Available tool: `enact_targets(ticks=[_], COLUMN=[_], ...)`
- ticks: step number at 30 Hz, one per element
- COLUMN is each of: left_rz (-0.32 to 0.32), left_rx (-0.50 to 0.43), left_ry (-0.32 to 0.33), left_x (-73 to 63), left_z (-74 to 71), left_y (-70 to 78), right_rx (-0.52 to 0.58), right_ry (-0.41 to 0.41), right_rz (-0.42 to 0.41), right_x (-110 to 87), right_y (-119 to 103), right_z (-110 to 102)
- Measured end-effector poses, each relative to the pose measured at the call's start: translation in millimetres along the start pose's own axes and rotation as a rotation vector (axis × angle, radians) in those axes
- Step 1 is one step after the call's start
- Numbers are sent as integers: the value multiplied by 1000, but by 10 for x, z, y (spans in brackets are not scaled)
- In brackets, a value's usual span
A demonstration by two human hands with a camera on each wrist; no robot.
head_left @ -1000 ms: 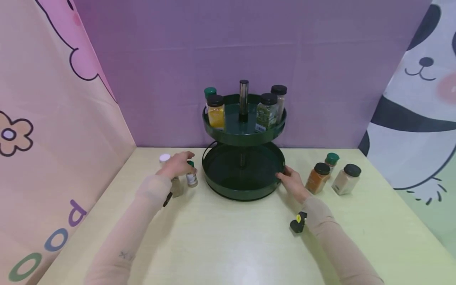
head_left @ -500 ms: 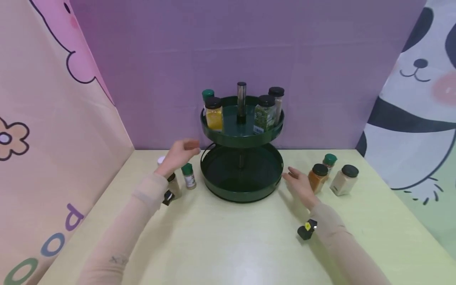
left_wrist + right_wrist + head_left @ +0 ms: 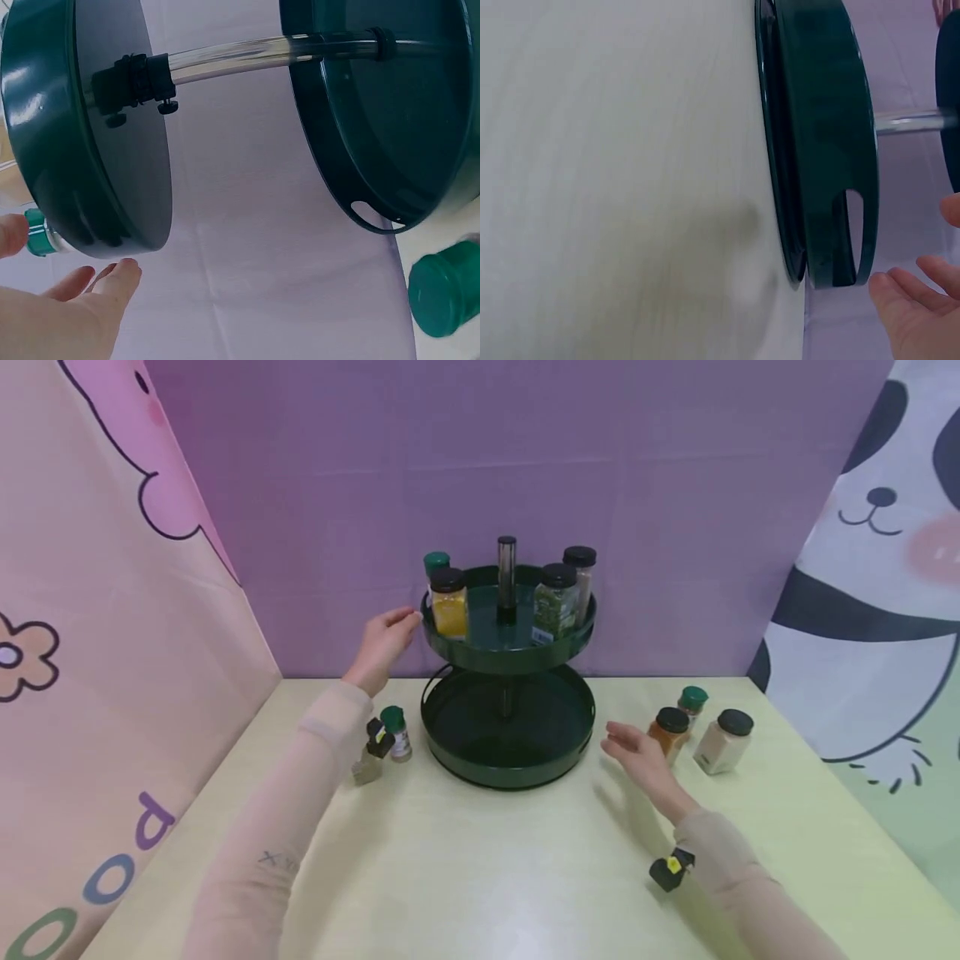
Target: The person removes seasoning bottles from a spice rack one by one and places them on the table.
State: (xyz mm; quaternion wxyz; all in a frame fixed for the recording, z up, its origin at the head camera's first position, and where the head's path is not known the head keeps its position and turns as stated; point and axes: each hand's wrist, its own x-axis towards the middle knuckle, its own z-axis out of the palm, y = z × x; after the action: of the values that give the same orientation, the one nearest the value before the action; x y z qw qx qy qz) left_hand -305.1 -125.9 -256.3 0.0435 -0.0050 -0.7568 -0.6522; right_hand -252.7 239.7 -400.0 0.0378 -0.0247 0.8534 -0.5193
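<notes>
At the upper left of the dark green two-tier rack (image 3: 507, 660), which stands mid-table toward the back, the left hand (image 3: 382, 647) sits right by the top rim; thumb and fingers apart, nothing gripped. Can't tell if a fingertip touches. Right hand (image 3: 637, 756): off the lower tray (image 3: 510, 775) on its right side, digits apart, nothing gripped.

Occlusion: left sleeve (image 3: 330, 727) and black wrist camera (image 3: 380, 737) block most of a small jar (image 3: 367, 769) on the table; contents unclear. Right hand overlaps the orange spice jar (image 3: 670, 724). Up top, yellow spice jar (image 3: 449, 614) partly covers a green-capped bottle (image 3: 437, 561). Lower tray's back sits in shadow. Both wrist views crop their hand.

Room: slim gap, right fingertips to slotted rim (image 3: 870, 225). Space between tiers open from the left. Green herb jar (image 3: 555, 610) stands close to the upper rim.
</notes>
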Motion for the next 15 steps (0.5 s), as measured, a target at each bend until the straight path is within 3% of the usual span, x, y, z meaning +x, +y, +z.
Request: enact_targets(ticks=[5, 15], left_rz=[-53, -38], left_rx=[-89, -152], left_ry=[-32, -13], left_x=[63, 109], left_z=[63, 127], left_y=[27, -18], right_rx=[-3, -28], right_ry=[3, -26], right_rz=[-36, -121], right_x=[-79, -201], right_y=[-38, -118], right_z=[25, 90])
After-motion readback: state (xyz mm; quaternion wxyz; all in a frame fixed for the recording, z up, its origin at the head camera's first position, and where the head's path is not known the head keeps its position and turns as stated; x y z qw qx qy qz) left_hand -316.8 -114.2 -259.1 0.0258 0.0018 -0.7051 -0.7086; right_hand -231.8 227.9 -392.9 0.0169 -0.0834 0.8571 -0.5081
